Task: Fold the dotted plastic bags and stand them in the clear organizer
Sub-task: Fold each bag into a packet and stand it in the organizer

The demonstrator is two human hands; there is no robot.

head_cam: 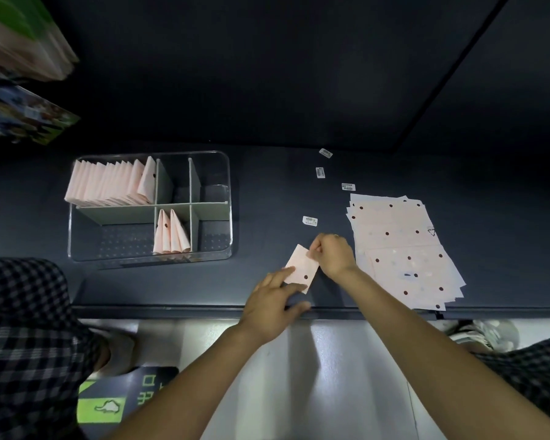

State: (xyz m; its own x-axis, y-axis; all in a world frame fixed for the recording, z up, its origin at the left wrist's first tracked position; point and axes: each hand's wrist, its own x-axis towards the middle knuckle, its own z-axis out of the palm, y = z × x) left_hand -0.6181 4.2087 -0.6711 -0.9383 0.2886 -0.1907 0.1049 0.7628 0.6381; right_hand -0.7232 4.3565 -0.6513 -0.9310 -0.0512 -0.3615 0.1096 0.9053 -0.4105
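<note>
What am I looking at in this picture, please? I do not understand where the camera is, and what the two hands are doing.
There is no machine here. A camera worn on a person's head looks down at their own two bare hands over a dark counter. The left hand presses flat on a half-folded pink bag, and the right hand pinches its far edge. To the right lies a stack of unfolded dotted bags. To the left stands the clear organizer, with many folded bags upright in its far left compartment and a few in a near middle one. Small white labels lie scattered on the counter.
</note>
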